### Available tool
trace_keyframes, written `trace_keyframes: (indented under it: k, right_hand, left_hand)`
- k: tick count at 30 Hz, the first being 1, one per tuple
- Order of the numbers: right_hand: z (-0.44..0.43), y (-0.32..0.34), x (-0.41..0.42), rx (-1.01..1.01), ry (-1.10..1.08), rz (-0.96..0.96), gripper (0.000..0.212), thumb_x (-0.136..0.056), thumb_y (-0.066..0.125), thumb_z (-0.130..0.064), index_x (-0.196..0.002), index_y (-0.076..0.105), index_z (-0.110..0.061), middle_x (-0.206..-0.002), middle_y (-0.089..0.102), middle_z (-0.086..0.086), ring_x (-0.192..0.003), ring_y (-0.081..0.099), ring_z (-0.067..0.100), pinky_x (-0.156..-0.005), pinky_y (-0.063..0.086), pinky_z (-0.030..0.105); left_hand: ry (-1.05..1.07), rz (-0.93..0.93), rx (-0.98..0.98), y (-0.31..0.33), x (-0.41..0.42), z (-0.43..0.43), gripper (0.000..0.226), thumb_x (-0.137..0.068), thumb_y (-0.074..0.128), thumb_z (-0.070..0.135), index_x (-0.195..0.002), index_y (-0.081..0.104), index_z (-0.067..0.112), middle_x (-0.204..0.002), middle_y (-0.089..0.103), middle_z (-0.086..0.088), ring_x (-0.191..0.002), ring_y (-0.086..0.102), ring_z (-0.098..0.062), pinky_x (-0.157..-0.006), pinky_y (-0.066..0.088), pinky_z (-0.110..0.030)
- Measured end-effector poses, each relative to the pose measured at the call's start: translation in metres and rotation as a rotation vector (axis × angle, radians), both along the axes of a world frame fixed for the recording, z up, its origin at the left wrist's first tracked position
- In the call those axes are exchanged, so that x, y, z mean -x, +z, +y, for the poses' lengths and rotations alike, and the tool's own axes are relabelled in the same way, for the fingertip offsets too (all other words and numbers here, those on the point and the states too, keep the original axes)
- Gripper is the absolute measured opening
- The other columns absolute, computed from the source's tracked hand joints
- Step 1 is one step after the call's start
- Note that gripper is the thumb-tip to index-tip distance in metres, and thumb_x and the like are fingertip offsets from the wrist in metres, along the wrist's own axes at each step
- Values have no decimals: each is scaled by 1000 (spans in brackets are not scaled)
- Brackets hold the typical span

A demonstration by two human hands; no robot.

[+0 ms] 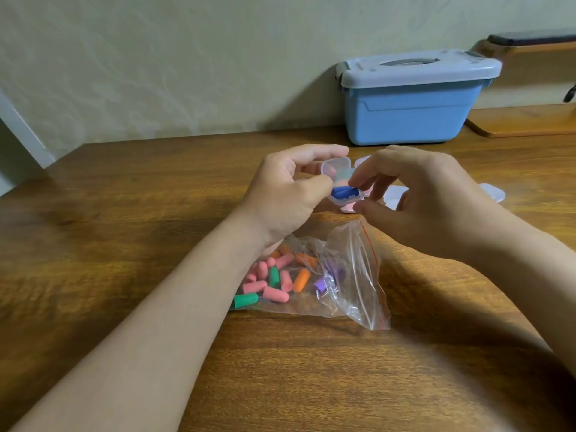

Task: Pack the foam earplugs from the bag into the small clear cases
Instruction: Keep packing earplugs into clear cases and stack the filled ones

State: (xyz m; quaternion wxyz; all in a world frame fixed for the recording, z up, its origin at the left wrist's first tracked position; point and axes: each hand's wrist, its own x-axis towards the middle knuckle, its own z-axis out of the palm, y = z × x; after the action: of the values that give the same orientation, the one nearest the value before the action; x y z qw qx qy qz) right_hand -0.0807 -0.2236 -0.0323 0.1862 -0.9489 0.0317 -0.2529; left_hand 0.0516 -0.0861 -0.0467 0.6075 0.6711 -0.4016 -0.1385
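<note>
The zip bag (352, 275) is left lying open on the bench (124, 244) just below both hands, presumably so its loose earplugs are within reach. The clear case (338, 169) is gripped above the bench by the left hand (290, 194), lid tipped up and away. The right hand (436, 198) has curled fingers (353, 181) pinching the blue earplugs (341, 192), apparently seating them. Their long axes are laid roughly side to side.

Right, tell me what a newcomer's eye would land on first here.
At centre, the left hand and right hand hold an open small clear case with blue earplugs inside. Just nearer the person, a clear zip bag of pink, green, orange and purple earplugs lies on the wooden table. A blue storage box sits at the back right.
</note>
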Motion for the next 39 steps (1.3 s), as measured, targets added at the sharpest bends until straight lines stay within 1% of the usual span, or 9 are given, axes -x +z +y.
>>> trace_keyframes:
  k: [5,8,12,15,20,23,29,35,39]
  right_hand:
    - [2,2,0,-15,-62,-50,21,-83,76,-22,-98,61,-27,-86,61,-16,-79,63,3,-59,47,11]
    - [3,2,1,-41,-87,-81,24,-83,76,-25,-95,56,-28,-83,58,-18,-77,63,2,-59,44,10]
    - [2,3,1,-47,-127,-108,26,-82,77,-29,-94,53,-27,-80,57,-20,-76,62,1,-60,43,12]
    - [2,3,0,-49,-138,-102,25,-82,76,-31,-94,54,-28,-80,57,-19,-75,62,2,-61,44,13]
    - [-1,-1,-2,-48,-179,-127,14,-89,71,-22,-102,65,-20,-79,61,-10,-75,63,11,-63,47,17]
    - [-2,-2,-2,-49,-198,-131,14,-90,69,-18,-104,67,-18,-82,63,-7,-76,63,11,-63,46,17]
    - [-2,-3,-3,-47,-203,-107,16,-91,67,-15,-107,67,-19,-84,64,-6,-77,64,12,-62,47,17]
    - [-2,-2,-2,-68,-210,-104,17,-92,66,-15,-108,67,-20,-84,65,-5,-78,63,12,-64,46,19]
    - [-2,-2,-2,-69,-210,-95,19,-92,65,-15,-110,67,-20,-85,65,-5,-78,63,12,-64,48,19]
  left_hand:
    - [-72,-43,-8,0,2,4,46,-77,63,5,-117,72,25,-114,72,-7,-109,69,-25,-94,58,-50]
    - [-117,-104,-43,0,2,5,47,-80,72,1,-122,70,21,-121,71,-2,-117,66,-17,-96,58,-42]
    - [-116,-190,-55,0,4,4,41,-83,79,4,-121,70,20,-122,70,0,-110,68,-13,-91,58,-28]
    - [-80,-275,-60,-2,4,3,36,-85,79,11,-118,71,22,-119,69,-1,-103,68,-11,-84,56,-18]
    - [117,-468,-23,-6,-3,1,27,-89,74,13,-116,74,19,-106,68,5,-95,66,-6,-79,52,-14]
    - [210,-509,-13,-7,-8,1,24,-90,73,12,-113,75,18,-103,66,5,-92,64,-7,-76,49,-11]
    - [249,-522,-41,-7,-12,2,21,-91,71,11,-110,75,19,-101,63,8,-90,63,-6,-73,48,-9]
    - [255,-533,-47,-8,-17,2,19,-90,72,11,-106,76,21,-101,65,2,-88,63,-10,-77,53,-20]
    - [256,-534,-67,-9,-18,3,19,-90,72,10,-107,76,20,-101,64,2,-88,63,-10,-76,53,-20]
